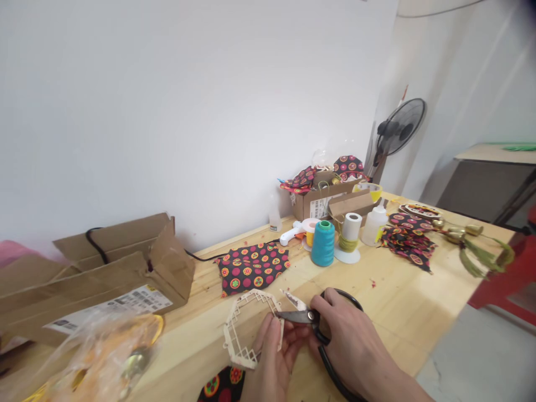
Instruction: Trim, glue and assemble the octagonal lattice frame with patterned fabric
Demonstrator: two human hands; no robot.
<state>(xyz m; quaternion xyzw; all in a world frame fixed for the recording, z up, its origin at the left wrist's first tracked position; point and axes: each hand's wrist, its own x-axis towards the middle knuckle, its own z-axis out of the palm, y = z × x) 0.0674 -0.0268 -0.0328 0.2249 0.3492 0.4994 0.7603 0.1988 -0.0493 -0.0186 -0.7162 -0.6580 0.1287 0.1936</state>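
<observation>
One octagonal lattice frame (244, 359) held over the surface (402, 312), pinched in left grip (273, 347), just left of scissors (310, 316) clamped in right grip (354, 332), blades apart, long axis pointing at frame's right edge.

Bare bench (408, 304) passable between right hand (349, 332) and right edge, gold bells (454, 235) near the far right corner, teal spool (322, 245) blocking toward the back edge, carton (98, 282) barring left end

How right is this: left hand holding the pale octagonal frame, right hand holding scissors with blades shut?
The blades are open, not shut, as the head view shows; the left hand holds the frame, the right hand the scissors.
</observation>
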